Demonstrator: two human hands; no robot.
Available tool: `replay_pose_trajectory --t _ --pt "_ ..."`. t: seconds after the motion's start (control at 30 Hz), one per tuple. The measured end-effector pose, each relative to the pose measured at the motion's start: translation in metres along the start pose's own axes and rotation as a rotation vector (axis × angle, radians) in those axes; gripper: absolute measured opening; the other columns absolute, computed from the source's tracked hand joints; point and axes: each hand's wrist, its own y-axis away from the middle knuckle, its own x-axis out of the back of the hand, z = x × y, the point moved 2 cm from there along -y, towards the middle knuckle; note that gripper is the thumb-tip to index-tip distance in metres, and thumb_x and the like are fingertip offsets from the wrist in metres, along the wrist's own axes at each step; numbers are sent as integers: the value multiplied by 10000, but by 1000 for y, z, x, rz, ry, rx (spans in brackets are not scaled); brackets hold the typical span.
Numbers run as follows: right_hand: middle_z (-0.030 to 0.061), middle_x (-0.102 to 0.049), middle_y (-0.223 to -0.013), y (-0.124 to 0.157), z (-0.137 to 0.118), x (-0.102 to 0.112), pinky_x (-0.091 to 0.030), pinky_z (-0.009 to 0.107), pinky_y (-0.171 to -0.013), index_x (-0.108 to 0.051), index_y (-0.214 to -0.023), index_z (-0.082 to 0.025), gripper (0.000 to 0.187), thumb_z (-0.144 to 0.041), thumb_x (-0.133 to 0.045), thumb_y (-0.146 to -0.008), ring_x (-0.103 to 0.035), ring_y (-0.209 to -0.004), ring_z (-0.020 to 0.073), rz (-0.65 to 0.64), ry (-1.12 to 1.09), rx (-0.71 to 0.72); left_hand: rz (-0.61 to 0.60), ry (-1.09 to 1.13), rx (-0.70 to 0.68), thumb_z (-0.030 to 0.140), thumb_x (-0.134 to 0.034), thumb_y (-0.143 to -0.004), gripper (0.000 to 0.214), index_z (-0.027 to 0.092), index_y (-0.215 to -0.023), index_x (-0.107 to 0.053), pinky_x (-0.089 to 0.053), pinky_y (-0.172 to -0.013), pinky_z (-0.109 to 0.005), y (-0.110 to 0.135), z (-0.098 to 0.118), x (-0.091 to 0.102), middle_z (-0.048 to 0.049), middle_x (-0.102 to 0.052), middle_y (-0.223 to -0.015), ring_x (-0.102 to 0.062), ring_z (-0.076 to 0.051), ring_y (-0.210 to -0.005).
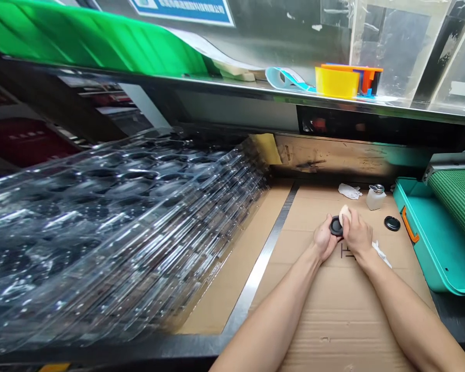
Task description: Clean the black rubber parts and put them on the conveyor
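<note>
My left hand [324, 238] holds a round black cap [336, 226] low over the cardboard sheet [333, 310]. My right hand [357, 233] pinches a pale cloth pad [344, 215] and presses it against the cap's upper edge. A second round black cap [392, 223] lies on the cardboard to the right of my hands. Beyond them stands a white pump dispenser bottle with a metal top [375, 197], next to a crumpled white cloth [349, 191]. Another white cloth [382, 253] lies partly under my right wrist.
Stacked clear plastic blister trays [101, 227] fill the left side, beyond a metal strip [258, 271] on the bench. A teal case with an orange handle [430, 237] sits at the right. A yellow cup [336, 81] stands on the shelf above.
</note>
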Motion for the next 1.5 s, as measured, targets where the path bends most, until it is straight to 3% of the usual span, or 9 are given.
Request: replay_pose_trajectory --t 0.13,0.27,0.43,0.53,0.7,0.83,0.93,1.27,1.5 --pt "140 -696 -1209 3 -3 0 -488 263 -726 -550 -1366 -189 414 -382 -372 -1045 -702 -933 211 -26 1 107 -1 6 -27 376 -449 -1022 364 118 -1015 -706 -533 -987 -373 -2 -5 3 -144 -747 -1040 -707 -239 -1021" --pt "125 -729 -1100 0 -3 8 -471 271 -679 -558 -1347 -190 420 -406 -345 -1056 -714 -839 217 -36 95 -63 -7 -40 -17 370 -414 -1035 378 126 -1006 -702 -537 -963 -416 -2 -7 3 -120 -750 -976 -707 -246 -979" --pt "127 -742 -1010 3 -8 22 -497 314 -695 -524 -1423 -260 458 -447 -355 -1041 -720 -764 234 -182 197 -54 -69 -9 -48 421 -502 -994 365 130 -932 -713 -512 -975 -385 -4 -12 2 -135 -745 -941 -698 -253 -982" --pt "157 -744 -929 4 -3 26 -521 381 -722 -488 -1476 -268 522 -498 -335 -1033 -724 -752 268 -240 217 -169 -69 -16 -49 445 -497 -991 375 139 -953 -711 -514 -946 -417 -8 -17 2 -129 -742 -921 -700 -257 -939" --pt "183 -741 -897 -1 -1 20 -538 464 -757 -373 -1560 -242 621 -546 -312 -1022 -732 -769 313 -259 214 -86 -159 5 -27 532 -444 -985 514 112 -911 -733 -488 -943 -402 -23 -22 7 -191 -733 -938 -698 -267 -930" --pt "187 -744 -904 -4 1 22 -554 440 -760 -355 -1570 -219 657 -566 -264 -1019 -737 -790 308 -291 232 -197 -148 6 -33 497 -482 -978 434 135 -979 -722 -486 -925 -408 -26 -23 8 -157 -738 -969 -691 -249 -894" --pt "181 -744 -895 -1 -3 23 -558 447 -779 -332 -1579 -186 675 -555 -218 -1024 -738 -807 309 -327 217 -152 -172 -16 5 507 -451 -986 477 107 -1025 -708 -468 -985 -417 -22 -21 5 -165 -737 -1038 -690 -256 -956" --pt "178 -746 -913 -3 -8 27 -551 451 -801 -284 -1599 -197 687 -570 -183 -1031 -737 -860 321 -311 205 -162 -165 -37 34 502 -405 -1005 520 80 -1035 -708 -462 -1014 -417 -13 -16 0 -181 -729 -1066 -673 -278 -1052" --pt "190 -744 -918 -5 3 24 -550 471 -805 -302 -1594 -208 686 -570 -167 -1027 -736 -860 328 -293 216 -193 -130 -32 -25 491 -524 -962 426 110 -1010 -709 -486 -972 -412 -15 -23 2 -146 -736 -1016 -676 -268 -1004"
